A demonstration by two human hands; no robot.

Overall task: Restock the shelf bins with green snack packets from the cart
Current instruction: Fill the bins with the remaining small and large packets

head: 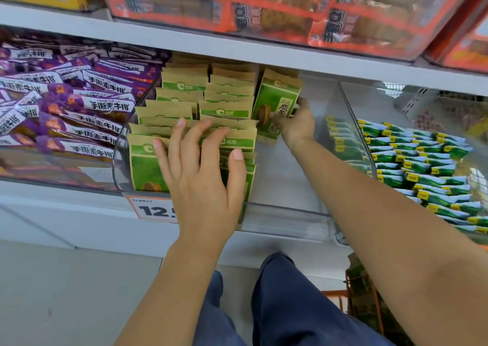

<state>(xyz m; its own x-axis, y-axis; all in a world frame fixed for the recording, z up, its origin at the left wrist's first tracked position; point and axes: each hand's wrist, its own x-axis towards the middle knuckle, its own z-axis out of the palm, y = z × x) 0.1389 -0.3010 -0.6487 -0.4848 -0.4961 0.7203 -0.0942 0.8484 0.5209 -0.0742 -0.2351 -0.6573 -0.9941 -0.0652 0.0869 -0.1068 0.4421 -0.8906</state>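
Clear plastic forms the middle shelf bin (285,213), which holds two rows of green-and-kraft snack packets (227,113) standing upright and overlapping front to back; an exact count cannot be read because of the overlap, though roughly seven tops show in each row. One further green packet (274,99) stands at the back right of the rows, tilted slightly and pinched near its lower edge by the right hand (297,125), whose fingers are curled round it. Left hand (200,168) lies flat on the front packets with fingers straight and spread, pressing on their tops and holding nothing. Right half of this bin is bare floor. Left neighbouring bin contains purple snack packets (79,107) piled loosely; right neighbouring bin contains small green-and-white sachets (412,160) in dense rows, behind a clear divider (353,123). Orange-wrapped packs (290,4) fill the shelf above, and its grey shelf edge (184,43) overhangs the back of the bins. An orange-bordered price tag (153,209), partly covered by the left hand, is fixed below the bin front. Orange cart (361,303) sits low right beside the person's dark blue trousers (290,306). Flooring is pale and plain.
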